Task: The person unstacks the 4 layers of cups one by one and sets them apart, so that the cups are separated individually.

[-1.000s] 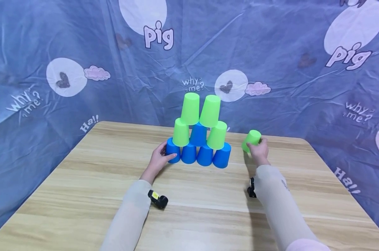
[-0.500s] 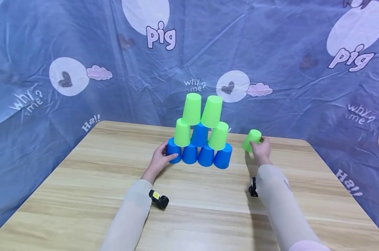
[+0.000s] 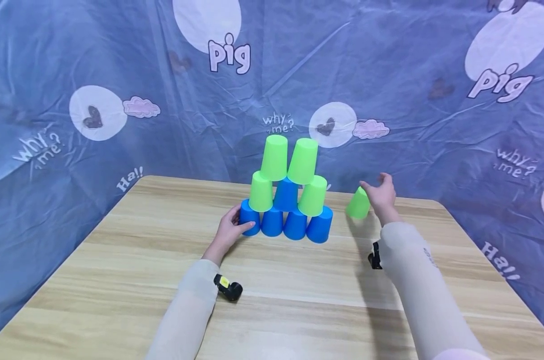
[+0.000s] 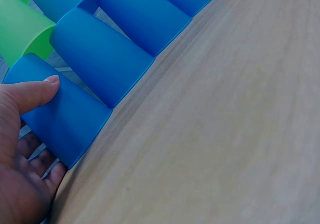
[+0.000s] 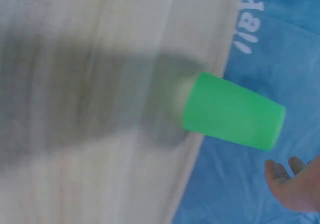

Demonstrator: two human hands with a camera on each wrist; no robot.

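A pyramid of upside-down cups stands mid-table. Its bottom row is several blue cups; above are a green cup, a blue cup and another green cup, with two green cups on top. My left hand holds the leftmost blue cup, thumb across its front and fingers on the far side. Off to the right, a single green cup stands upside down on the table. Beside and above it is my right hand, fingers spread and apart from the cup in the right wrist view.
The wooden table reaches back to a blue printed cloth hanging behind it. The lone green cup stands close to the table's far edge. A small black camera is strapped at the left wrist, another at the right.
My right hand has let go of the lone green cup and lifted up and to the right. That cup stays on the table. The left hand and the pyramid have not moved.
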